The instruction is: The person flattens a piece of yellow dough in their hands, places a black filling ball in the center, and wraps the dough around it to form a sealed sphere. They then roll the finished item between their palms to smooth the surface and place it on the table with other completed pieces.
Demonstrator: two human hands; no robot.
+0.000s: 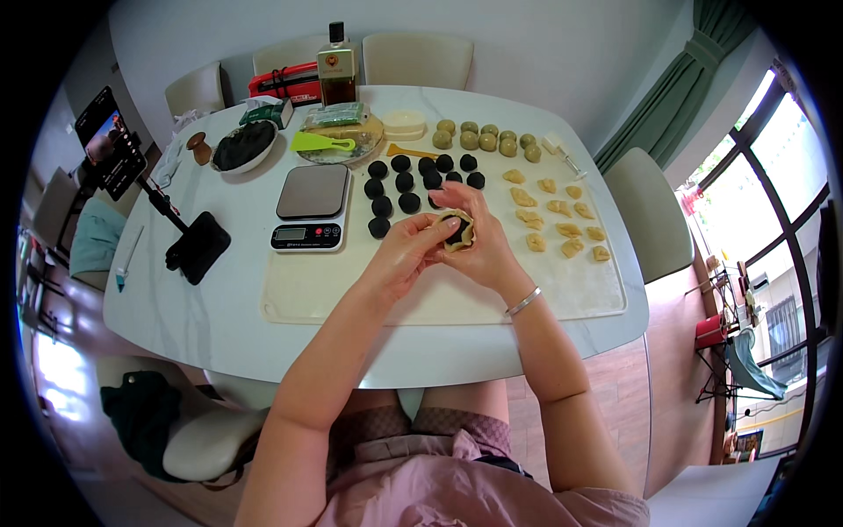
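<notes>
Between my two hands is a piece of pale dough [468, 235] cupped around a black filling ball [454, 230], whose dark top still shows. My left hand [411, 247] presses it with the thumb on the filling. My right hand [486, 247], with a silver bangle at the wrist, curls around the dough from the other side. Just beyond my hands, rows of black balls [409, 203] sit on a cream-coloured mat [329, 290]. Small flattened dough pieces [535, 242] lie in rows to the right. Behind them stand greenish round balls [487, 142].
A digital kitchen scale [313, 191] stands left of the black balls. Further left are a phone on a stand [108, 141] and a bowl of black paste [245, 146]. A lime-green scraper [323, 142], a bottle [337, 66] and a red box [284, 84] are at the back.
</notes>
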